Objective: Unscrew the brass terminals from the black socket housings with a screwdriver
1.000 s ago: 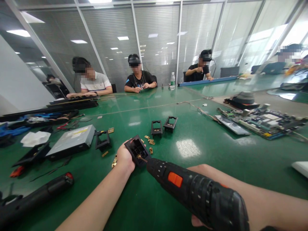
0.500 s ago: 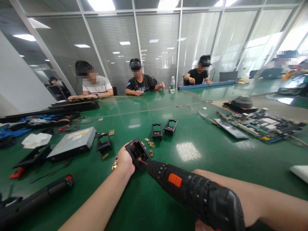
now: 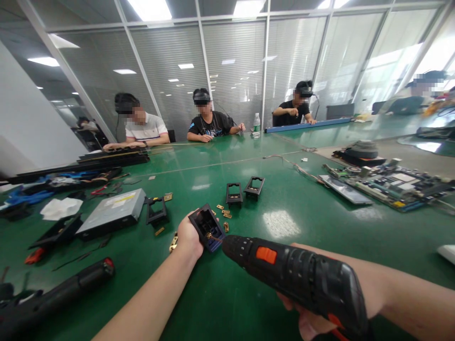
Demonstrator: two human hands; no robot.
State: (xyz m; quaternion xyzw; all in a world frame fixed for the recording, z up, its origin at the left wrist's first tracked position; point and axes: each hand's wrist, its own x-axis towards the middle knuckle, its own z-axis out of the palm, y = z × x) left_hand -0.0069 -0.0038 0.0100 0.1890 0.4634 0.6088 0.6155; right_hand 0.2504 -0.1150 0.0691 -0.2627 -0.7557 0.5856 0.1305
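Note:
My left hand (image 3: 187,237) is closed around a small black plastic housing (image 3: 207,226), tilted up off the green table (image 3: 320,237). My right hand (image 3: 313,319) grips a black electric screwdriver with an orange switch (image 3: 295,277). Its bit points into the housing's open face, where a brass piece sits. Several small brass parts (image 3: 223,214) lie on the table just beyond the housing. Two more black housings (image 3: 243,190) stand a little farther off.
To the left lie a grey optical drive (image 3: 113,213), another black frame (image 3: 156,211), a second black screwdriver (image 3: 57,293) and black trays. A circuit board (image 3: 387,182) sits at the right. Three people are seated at the table's far side, and a water bottle (image 3: 255,124) stands there.
The screwdriver has levelled out and its bit has stayed in the housing. My left hand turned the housing slightly. The view shifted a little.

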